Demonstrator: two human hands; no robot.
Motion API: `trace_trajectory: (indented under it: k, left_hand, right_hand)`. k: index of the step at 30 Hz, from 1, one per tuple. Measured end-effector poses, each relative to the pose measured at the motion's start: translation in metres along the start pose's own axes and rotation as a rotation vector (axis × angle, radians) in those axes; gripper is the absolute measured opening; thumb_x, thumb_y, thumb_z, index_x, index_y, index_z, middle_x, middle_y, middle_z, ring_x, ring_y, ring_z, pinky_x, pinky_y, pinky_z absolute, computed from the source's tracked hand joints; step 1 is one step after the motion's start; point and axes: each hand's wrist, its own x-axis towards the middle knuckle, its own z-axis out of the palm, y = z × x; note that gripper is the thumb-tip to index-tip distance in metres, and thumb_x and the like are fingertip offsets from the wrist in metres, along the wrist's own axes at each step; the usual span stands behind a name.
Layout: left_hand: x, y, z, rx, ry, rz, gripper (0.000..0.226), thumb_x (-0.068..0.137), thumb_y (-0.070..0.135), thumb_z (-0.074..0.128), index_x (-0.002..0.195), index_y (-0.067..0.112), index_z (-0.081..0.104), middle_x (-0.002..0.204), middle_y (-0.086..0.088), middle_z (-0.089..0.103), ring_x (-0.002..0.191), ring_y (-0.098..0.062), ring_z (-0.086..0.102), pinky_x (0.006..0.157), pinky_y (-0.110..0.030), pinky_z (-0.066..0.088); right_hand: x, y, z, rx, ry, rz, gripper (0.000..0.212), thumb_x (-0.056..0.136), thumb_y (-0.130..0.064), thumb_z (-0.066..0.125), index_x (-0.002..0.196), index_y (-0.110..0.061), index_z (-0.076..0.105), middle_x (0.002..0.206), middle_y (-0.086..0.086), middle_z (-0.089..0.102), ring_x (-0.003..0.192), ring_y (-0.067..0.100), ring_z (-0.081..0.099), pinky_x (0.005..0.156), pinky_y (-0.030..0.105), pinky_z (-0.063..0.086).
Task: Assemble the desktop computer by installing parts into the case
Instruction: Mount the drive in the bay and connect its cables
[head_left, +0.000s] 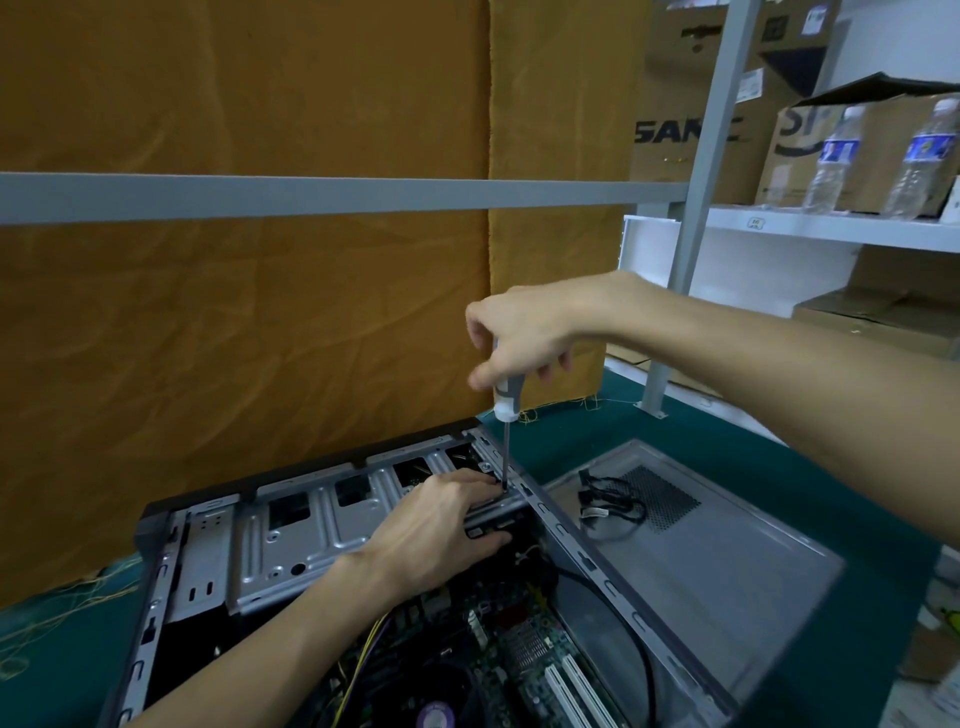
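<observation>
Grey steel forms the open computer case (291, 545), laid on its side on a green mat (613, 436); a motherboard (524, 649) with white slots and a fan is seen inside. The right hand (524, 338) is curled round the handle of a screwdriver (505, 415), held upright with its tip at the drive cage's edge. The left hand (441, 525) is pressed on a drive (493, 512) there, fingers by the tip. A side panel (701, 561) with black cables (613, 499) lies beside. Two water bottles (831, 161) are shelved behind.
</observation>
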Motion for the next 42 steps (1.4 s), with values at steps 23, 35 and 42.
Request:
trace_trajectory:
  k: [23,35,42]
  left_hand:
    - [0.000,0.006,-0.005,-0.049,-0.005,-0.027,0.062,0.087,0.056,0.071,0.138,0.021,0.059,0.137,0.009,0.059,0.122,-0.009,0.058,0.101,-0.031,0.051]
    - [0.000,0.004,-0.002,0.024,-0.029,-0.041,0.067,0.089,0.064,0.064,0.142,0.025,0.051,0.136,0.008,0.053,0.125,-0.013,0.047,0.105,-0.032,0.044]
    - [0.000,0.006,-0.005,0.038,-0.027,-0.029,0.066,0.090,0.063,0.063,0.141,0.023,0.052,0.133,0.007,0.055,0.123,-0.013,0.048,0.104,-0.030,0.043]
  right_hand:
    - [0.000,0.002,0.001,0.225,0.052,-0.186,0.024,0.082,-0.023,0.086,0.090,-0.013,0.066,0.079,0.004,0.076,0.065,0.014,0.073,0.053,0.022,0.054]
    - [0.025,-0.023,0.102,1.342,0.831,-0.026,0.043,0.096,-0.014,0.063,0.059,-0.014,0.041,0.049,0.007,0.036,0.039,0.020,0.031,0.042,0.027,0.025]
    - [0.015,0.018,0.075,1.384,-0.069,-0.414,0.023,0.089,-0.019,0.069,0.067,-0.019,0.063,0.089,0.006,0.074,0.081,0.020,0.070,0.059,0.022,0.045]
